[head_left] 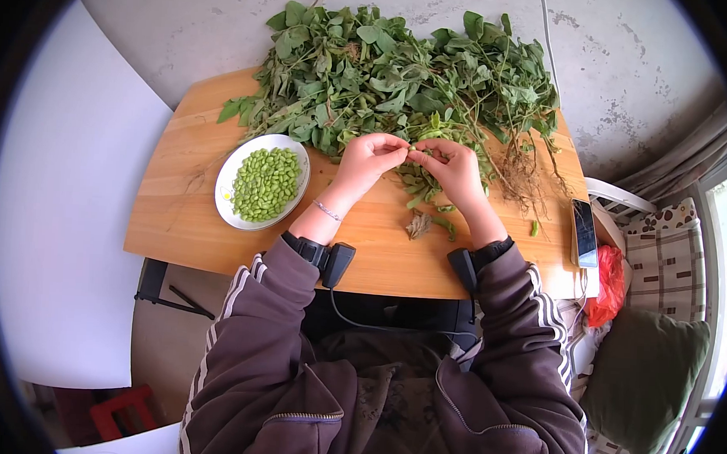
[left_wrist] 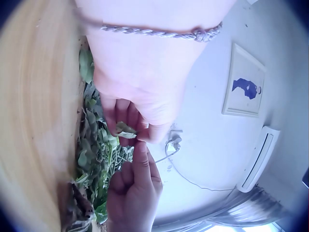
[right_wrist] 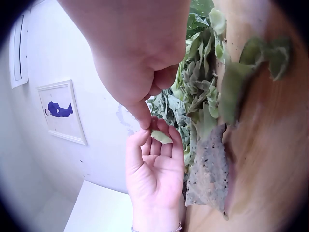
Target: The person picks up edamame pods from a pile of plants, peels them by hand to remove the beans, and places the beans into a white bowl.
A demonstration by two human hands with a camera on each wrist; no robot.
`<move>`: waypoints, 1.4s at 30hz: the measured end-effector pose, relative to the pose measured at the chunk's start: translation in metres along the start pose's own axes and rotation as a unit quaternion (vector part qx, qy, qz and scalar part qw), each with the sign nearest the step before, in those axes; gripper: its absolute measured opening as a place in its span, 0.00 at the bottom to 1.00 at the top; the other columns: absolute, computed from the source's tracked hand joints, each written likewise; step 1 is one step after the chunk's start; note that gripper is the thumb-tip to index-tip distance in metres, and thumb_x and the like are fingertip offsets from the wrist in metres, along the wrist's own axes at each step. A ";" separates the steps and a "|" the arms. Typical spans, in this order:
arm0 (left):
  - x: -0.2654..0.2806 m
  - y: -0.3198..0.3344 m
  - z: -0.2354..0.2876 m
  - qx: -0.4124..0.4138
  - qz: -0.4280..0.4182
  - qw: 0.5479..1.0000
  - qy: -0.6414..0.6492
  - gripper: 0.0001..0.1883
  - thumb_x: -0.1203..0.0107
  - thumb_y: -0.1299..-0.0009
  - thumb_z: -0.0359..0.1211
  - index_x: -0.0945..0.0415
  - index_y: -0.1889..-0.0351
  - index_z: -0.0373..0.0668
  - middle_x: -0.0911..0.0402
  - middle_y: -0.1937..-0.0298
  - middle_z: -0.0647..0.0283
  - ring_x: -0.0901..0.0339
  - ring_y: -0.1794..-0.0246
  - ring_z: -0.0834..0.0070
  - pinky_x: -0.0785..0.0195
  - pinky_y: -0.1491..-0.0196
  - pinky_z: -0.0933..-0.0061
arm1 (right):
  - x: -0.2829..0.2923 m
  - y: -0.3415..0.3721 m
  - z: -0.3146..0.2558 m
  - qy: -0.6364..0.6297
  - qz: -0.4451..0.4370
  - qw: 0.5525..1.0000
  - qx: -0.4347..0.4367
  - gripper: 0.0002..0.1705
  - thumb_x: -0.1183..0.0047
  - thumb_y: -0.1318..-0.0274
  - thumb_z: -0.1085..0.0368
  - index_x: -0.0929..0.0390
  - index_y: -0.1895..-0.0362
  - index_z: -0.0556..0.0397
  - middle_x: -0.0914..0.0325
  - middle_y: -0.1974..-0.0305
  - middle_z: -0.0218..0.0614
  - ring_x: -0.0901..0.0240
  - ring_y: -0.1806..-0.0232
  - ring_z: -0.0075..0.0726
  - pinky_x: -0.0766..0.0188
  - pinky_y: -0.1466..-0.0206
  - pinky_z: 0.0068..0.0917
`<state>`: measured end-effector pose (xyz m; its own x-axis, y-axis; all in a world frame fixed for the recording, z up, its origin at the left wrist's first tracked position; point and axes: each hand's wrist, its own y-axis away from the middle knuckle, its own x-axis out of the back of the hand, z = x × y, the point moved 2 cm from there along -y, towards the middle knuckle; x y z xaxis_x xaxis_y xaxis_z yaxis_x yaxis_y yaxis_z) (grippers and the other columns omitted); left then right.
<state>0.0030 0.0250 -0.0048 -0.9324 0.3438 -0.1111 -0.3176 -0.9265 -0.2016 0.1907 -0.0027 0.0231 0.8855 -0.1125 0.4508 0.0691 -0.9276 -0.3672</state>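
A small green pod [right_wrist: 161,137] is pinched between the two hands, which meet fingertip to fingertip over the table. The left hand [head_left: 369,164] curls its fingers around it, and in the left wrist view the pod [left_wrist: 126,130] shows at those fingers. Thumb and fingers of the right hand [head_left: 449,171] press at the pod's end, touching the left fingertips. Left of the hands stands a white plate [head_left: 221,190] bearing many shelled green beans [head_left: 265,184]. Behind the hands lies a big heap of leafy bean plants [head_left: 370,81].
Loose pods and a dry leaf [head_left: 419,225] lie on the wooden table [head_left: 362,251] near the right forearm. Roots [head_left: 522,173] spread at the right. A phone [head_left: 584,234] rests at the right edge, beside a red bag [head_left: 608,286] and a green cushion [head_left: 645,381].
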 end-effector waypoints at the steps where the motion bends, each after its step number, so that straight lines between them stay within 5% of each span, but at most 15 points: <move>1: 0.000 0.000 -0.001 0.000 0.002 1.000 0.003 0.12 0.37 0.30 0.30 0.18 0.53 0.33 0.14 0.58 0.63 0.19 0.60 0.82 0.27 0.56 0.81 | 0.000 0.000 0.001 0.000 0.002 1.000 0.001 0.13 0.30 0.47 0.60 0.13 0.60 0.53 0.38 0.81 0.18 0.46 0.78 0.15 0.47 0.76 0.20; 9: -0.001 0.000 -0.002 -0.015 0.015 1.000 -0.018 0.10 0.36 0.31 0.30 0.16 0.55 0.34 0.13 0.59 0.62 0.18 0.61 0.82 0.26 0.55 0.81 | -0.001 0.000 0.002 0.015 0.006 1.000 0.010 0.12 0.33 0.44 0.60 0.13 0.59 0.53 0.33 0.82 0.21 0.42 0.78 0.15 0.43 0.76 0.20; 18: 0.001 0.001 0.000 0.022 0.007 1.000 -0.004 0.11 0.37 0.30 0.30 0.16 0.54 0.33 0.13 0.58 0.62 0.18 0.60 0.81 0.26 0.55 0.82 | -0.003 -0.002 0.012 -0.052 -0.018 0.998 -0.012 0.12 0.34 0.42 0.62 0.13 0.59 0.57 0.15 0.74 0.29 0.31 0.77 0.15 0.33 0.72 0.19; 25: -0.005 0.002 0.006 0.065 -0.003 0.993 0.098 0.13 0.39 0.29 0.30 0.19 0.51 0.30 0.15 0.56 0.60 0.16 0.57 0.76 0.24 0.51 0.78 | -0.004 -0.001 0.010 -0.064 0.000 0.998 0.010 0.09 0.33 0.44 0.64 0.13 0.62 0.57 0.16 0.75 0.29 0.31 0.76 0.15 0.32 0.71 0.20; 33: -0.002 0.002 0.003 0.023 -0.015 0.999 0.036 0.12 0.40 0.28 0.30 0.19 0.52 0.31 0.15 0.59 0.60 0.18 0.60 0.78 0.26 0.55 0.79 | -0.005 -0.002 0.011 -0.002 -0.026 0.999 0.020 0.07 0.35 0.41 0.66 0.13 0.63 0.57 0.14 0.69 0.30 0.23 0.68 0.16 0.27 0.64 0.18; 36: 0.001 -0.001 -0.004 0.007 -0.014 0.999 0.032 0.12 0.40 0.28 0.30 0.20 0.52 0.31 0.15 0.59 0.60 0.19 0.61 0.79 0.27 0.56 0.79 | -0.010 -0.003 0.015 -0.034 -0.016 0.999 0.031 0.09 0.34 0.43 0.63 0.13 0.63 0.56 0.18 0.76 0.29 0.34 0.79 0.18 0.33 0.73 0.21; 42: -0.001 -0.003 -0.007 -0.001 0.026 1.000 0.015 0.09 0.41 0.28 0.28 0.20 0.56 0.31 0.15 0.61 0.61 0.18 0.62 0.78 0.27 0.57 0.79 | -0.010 0.001 0.003 -0.011 0.006 0.999 0.034 0.13 0.36 0.40 0.61 0.14 0.58 0.57 0.20 0.77 0.30 0.34 0.78 0.17 0.33 0.73 0.21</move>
<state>0.0066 0.0284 -0.0112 -0.9417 0.3007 -0.1513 -0.2692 -0.9426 -0.1978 0.1838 -0.0014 0.0157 0.8963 -0.1149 0.4282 0.0883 -0.9001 -0.4265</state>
